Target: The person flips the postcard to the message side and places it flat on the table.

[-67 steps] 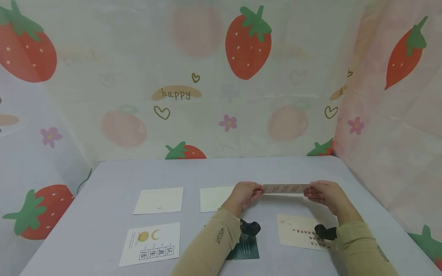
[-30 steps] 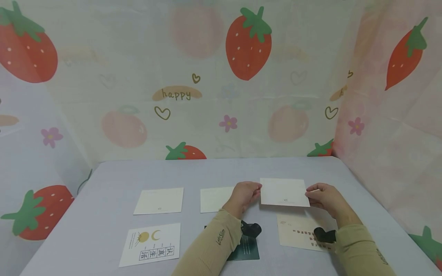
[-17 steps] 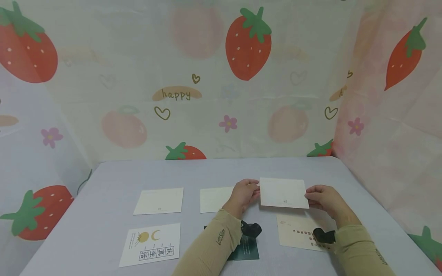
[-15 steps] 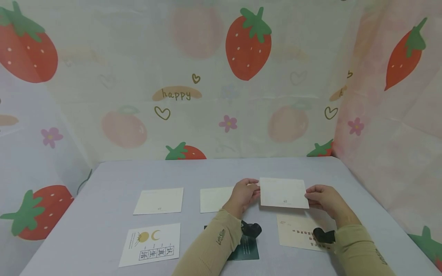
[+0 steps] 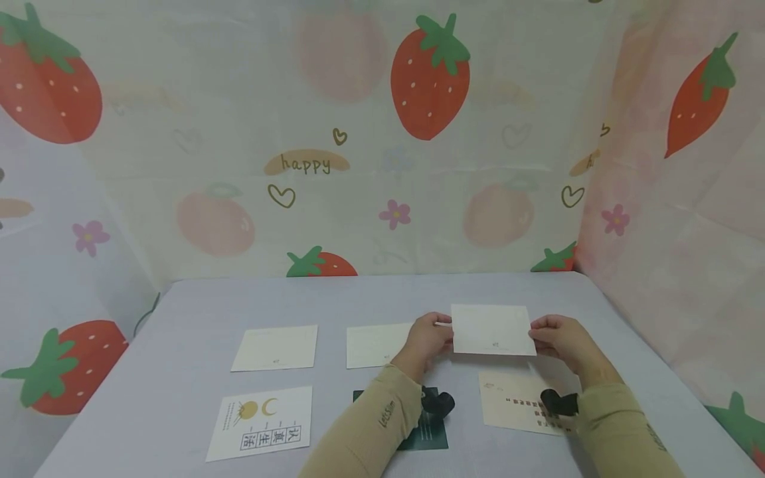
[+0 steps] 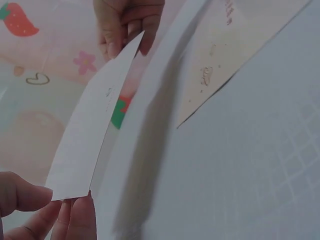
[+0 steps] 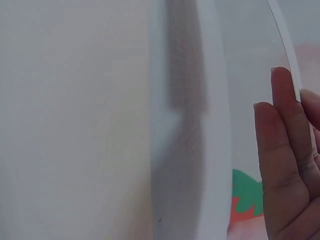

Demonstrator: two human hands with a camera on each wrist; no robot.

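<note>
A white postcard (image 5: 493, 330) with a tiny mark near its lower edge is held up over the table, its nearly blank face toward the head camera. My left hand (image 5: 427, 340) pinches its left edge between thumb and fingers; the left wrist view shows this grip on the card (image 6: 82, 142) close up. At the opposite edge, my right hand (image 5: 562, 340) pinches it too, the fingers (image 7: 285, 95) lying straight along one side in the right wrist view. Below the card lies a cream postcard (image 5: 514, 405) with brown lettering, partly covered by the right wrist's camera.
Two pale cards, one at back left (image 5: 275, 348) and one mid-table (image 5: 370, 345), lie on the white tabletop (image 5: 239, 302). In front are a sun-and-moon card (image 5: 259, 425) and a dark green card (image 5: 435, 435), partly hidden by my left sleeve. Strawberry-patterned cloth (image 5: 418, 226) encloses the back and sides.
Earlier the postcard was tilted nearly edge-on with printed words showing; it has turned so its blank face shows. Over the last half second it has risen slightly, both hands with it.
</note>
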